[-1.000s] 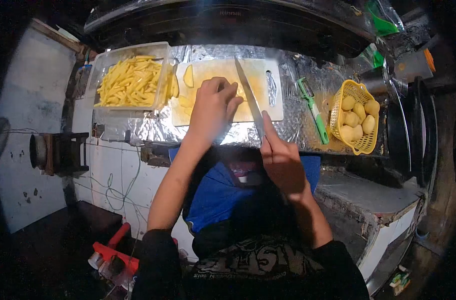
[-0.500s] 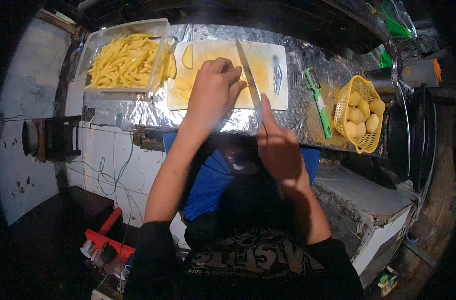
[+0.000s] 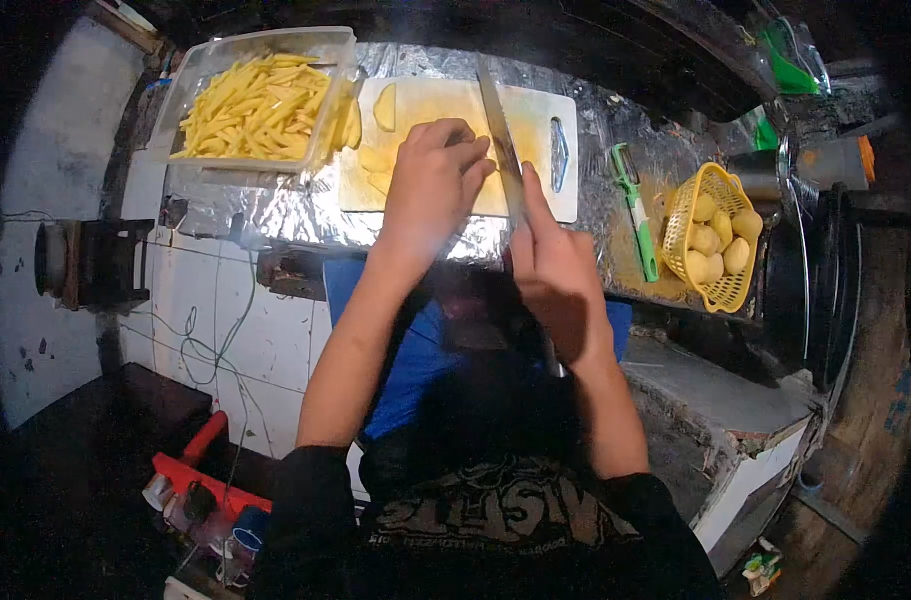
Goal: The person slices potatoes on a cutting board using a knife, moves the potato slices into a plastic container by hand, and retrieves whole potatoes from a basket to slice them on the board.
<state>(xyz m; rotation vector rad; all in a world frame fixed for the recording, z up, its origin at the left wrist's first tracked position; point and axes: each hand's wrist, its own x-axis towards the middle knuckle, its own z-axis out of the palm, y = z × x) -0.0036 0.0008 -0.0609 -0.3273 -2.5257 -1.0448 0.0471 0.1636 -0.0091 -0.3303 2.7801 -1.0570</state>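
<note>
On the white cutting board, my left hand is closed with bent fingers over a piece of potato, mostly hidden beneath them. My right hand grips a kitchen knife by its handle, index finger stretched along the blade. The blade points away from me and lies just right of my left fingertips. One potato slice rests at the board's upper left. More potato slices lie beside my left hand, partly covered by it.
A clear plastic container full of cut potato sticks stands at the left on the foil-covered counter. To the right are a green-handled peeler and a yellow basket with several peeled potatoes. A dark ledge runs along the back.
The view has shifted slightly. My right hand and the knife have tilted a little, with the blade still close to my left fingertips. My left hand keeps its place on the board.
</note>
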